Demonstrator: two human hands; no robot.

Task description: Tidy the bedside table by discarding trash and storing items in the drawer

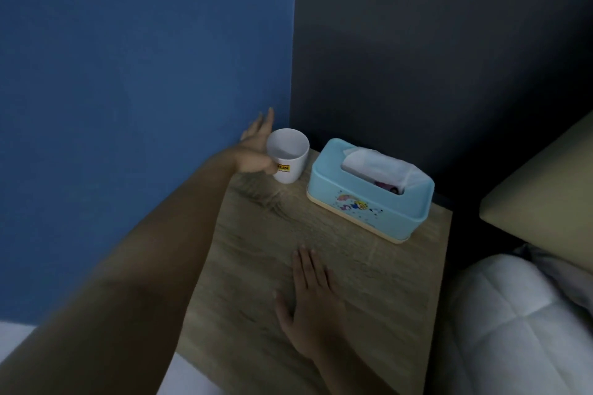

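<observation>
Hands spread open: left (256,151) beside cup (287,155), right (309,295) flat on table (250,253).

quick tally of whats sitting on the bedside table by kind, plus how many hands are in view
White cup: 1
Light blue tissue box: 1
Hands: 2, left hand open beside the cup, right hand flat on the bedside table
Total: 2 objects, 2 hands

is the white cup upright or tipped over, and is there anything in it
Upright: the white cup stands on its base on the bedside table, mouth up. It looks empty; only bare white interior shows.
</observation>
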